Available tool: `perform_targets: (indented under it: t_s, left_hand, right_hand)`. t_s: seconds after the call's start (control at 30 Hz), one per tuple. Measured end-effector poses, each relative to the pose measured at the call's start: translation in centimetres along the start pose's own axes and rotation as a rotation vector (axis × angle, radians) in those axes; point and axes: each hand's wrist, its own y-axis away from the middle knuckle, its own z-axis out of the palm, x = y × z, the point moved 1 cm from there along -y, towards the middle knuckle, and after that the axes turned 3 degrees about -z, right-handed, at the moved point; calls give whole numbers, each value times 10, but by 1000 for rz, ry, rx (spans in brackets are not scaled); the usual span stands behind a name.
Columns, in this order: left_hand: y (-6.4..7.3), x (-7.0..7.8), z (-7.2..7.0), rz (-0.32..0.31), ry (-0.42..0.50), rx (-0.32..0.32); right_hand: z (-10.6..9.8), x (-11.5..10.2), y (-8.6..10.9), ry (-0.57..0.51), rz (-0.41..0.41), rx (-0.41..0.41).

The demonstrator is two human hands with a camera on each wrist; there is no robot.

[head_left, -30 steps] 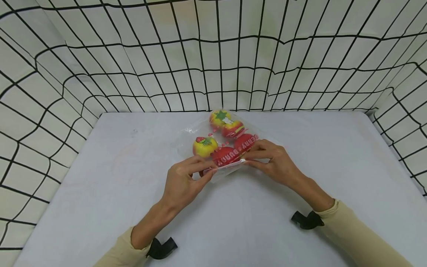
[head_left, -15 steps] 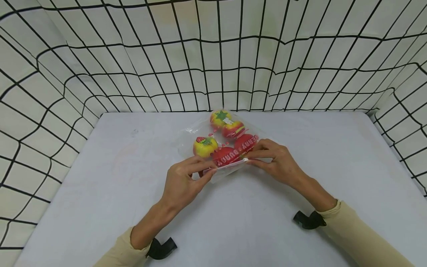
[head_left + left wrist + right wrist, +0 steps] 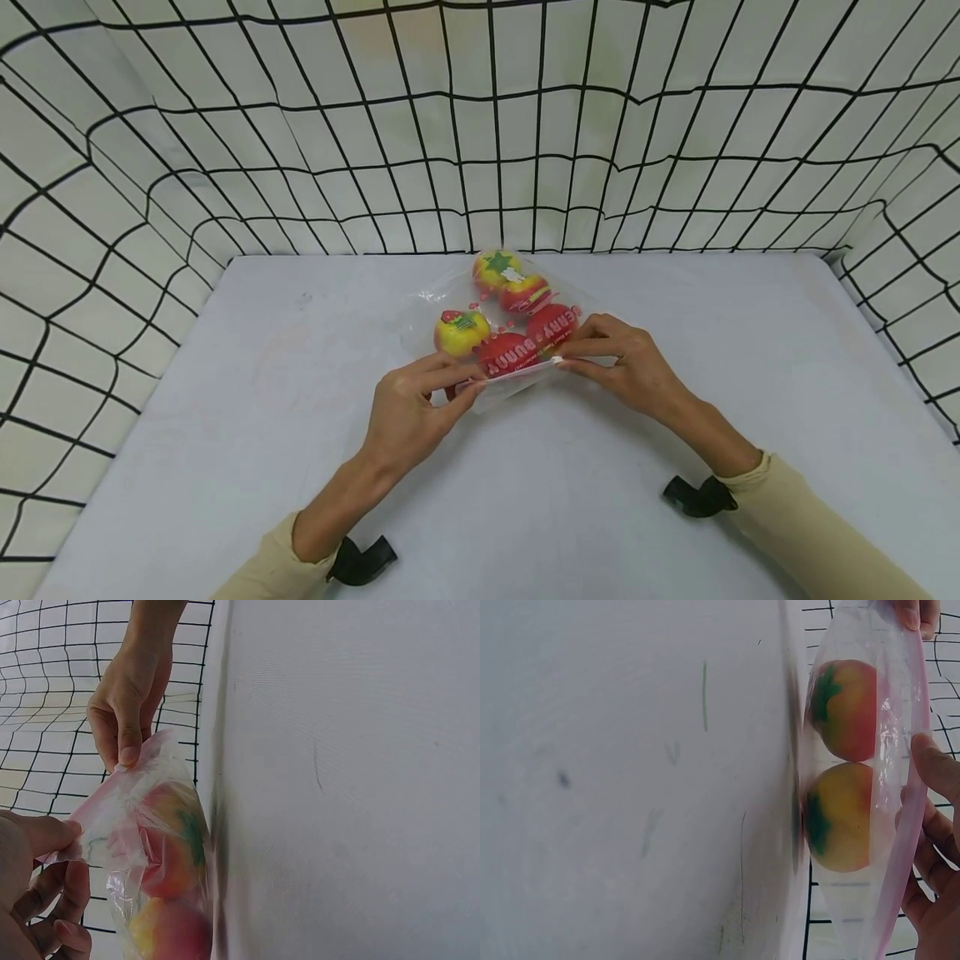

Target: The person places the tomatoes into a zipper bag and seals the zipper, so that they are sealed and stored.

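A clear zip bag (image 3: 427, 293) with red printed lettering lies at the table's far middle, its pink-edged zip strip (image 3: 904, 862) toward me. Inside are several red and yellow tomato-like fruits (image 3: 461, 335) with green leaf marks. My left hand (image 3: 408, 408) pinches the strip's left part between thumb and fingers. At the strip's right part, my right hand (image 3: 626, 367) pinches a small white slider (image 3: 557, 360). In the left wrist view, the fruits (image 3: 171, 859) bulge against the plastic below the strip.
A white-covered table (image 3: 480, 517) spreads under both arms. Black grid netting (image 3: 517, 125) over pale walls rises behind the far edge and along both sides. Black wrist mounts (image 3: 363, 560) hang from the sleeves.
My right hand has slid slightly to the right along the strip, taking the white slider with it. The left hand keeps its pinch in place, and the fruits stay put.
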Motion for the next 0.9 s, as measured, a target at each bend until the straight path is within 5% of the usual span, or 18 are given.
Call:
perform_targets:
  t_s: [0.9]
  left_hand:
    - [3, 0, -1, -11, 10, -8]
  right_hand:
    - [-5, 8, 4, -7, 36, -1]
